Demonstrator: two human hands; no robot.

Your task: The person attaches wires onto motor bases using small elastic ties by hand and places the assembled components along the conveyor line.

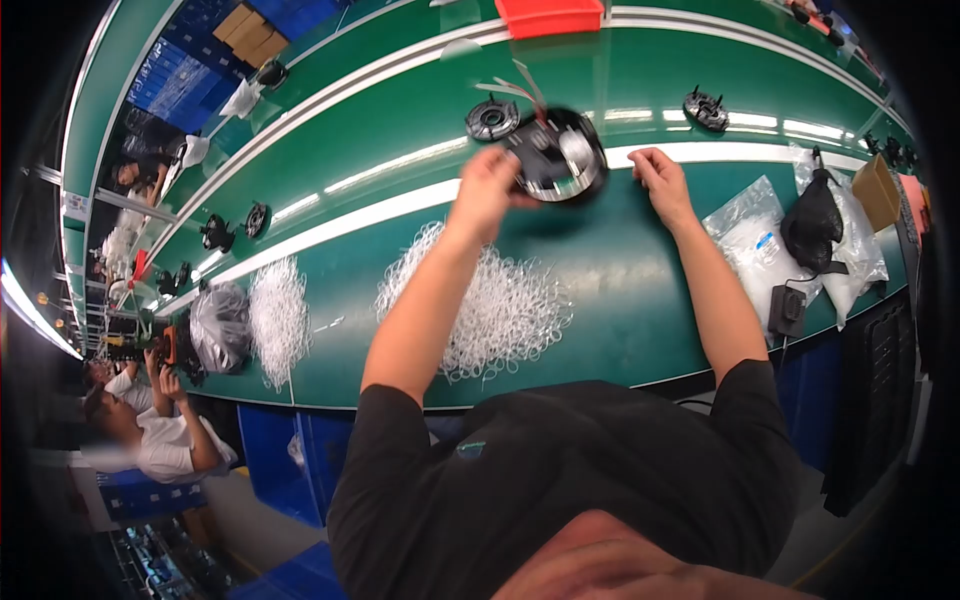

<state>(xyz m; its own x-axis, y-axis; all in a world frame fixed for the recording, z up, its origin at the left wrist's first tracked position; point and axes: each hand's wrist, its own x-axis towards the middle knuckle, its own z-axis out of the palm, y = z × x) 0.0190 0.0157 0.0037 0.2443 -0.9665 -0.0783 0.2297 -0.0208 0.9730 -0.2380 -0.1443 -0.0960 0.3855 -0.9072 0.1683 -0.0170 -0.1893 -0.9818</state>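
Note:
My left hand (pixel 484 192) grips the edge of a round black device housing (pixel 556 158), held tilted above the bench and blurred by motion. Its rim looks shiny, and thin pale and red wires (pixel 528 88) stick up from it. To the right of the housing and apart from it, my right hand (pixel 661 184) is closed with its fingertips pressed together; whatever they hold, if anything, is too small to make out. A heap of white looped ties (pixel 510 310) lies under my left forearm. Just behind the held housing sits a similar round black part (pixel 492 119).
Another black part (pixel 706 108) rests on the green line at the back right. A red bin (pixel 550 16) stands at the far side. Clear bags (pixel 745 235) and a black bag (pixel 813 222) lie at right. A second white heap (pixel 279 320) and co-workers (pixel 165 440) are at left.

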